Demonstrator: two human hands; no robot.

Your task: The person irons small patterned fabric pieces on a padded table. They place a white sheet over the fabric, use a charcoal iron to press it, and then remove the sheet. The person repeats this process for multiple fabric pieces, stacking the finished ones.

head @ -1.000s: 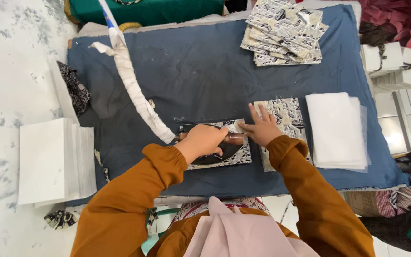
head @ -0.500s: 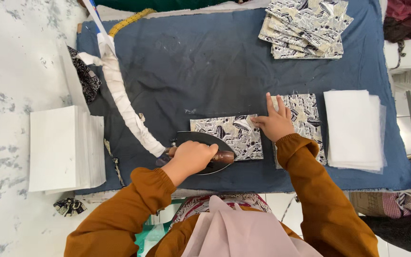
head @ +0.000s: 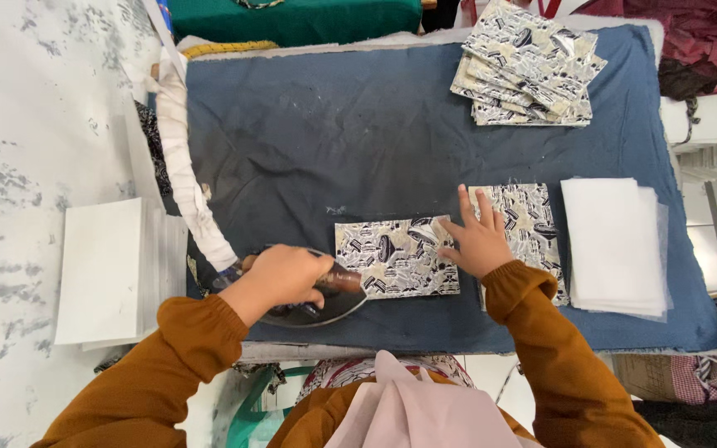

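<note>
My left hand (head: 285, 275) grips the brown handle of a dark iron (head: 325, 305) resting near the front edge of the blue ironing cloth (head: 342, 141), just left of a black-and-white patterned fabric piece (head: 392, 257). A cloth-wrapped cord (head: 184, 166) runs from the iron up to the back left. My right hand (head: 479, 236) lies flat with fingers spread on the right edge of that piece, overlapping a stack of similar patterned pieces (head: 529, 224) beside it.
A pile of white sheets (head: 616, 245) lies to the right of the patterned stack. Several finished patterned pieces (head: 529, 70) are piled at the back right. White paper stacks (head: 114, 270) sit at the left, white boxes (head: 707, 120) at the far right.
My left hand has slid the iron leftward off the patterned piece toward the cloth's front-left edge, leaving the piece uncovered. My right hand stays pressed on the piece's right edge.
</note>
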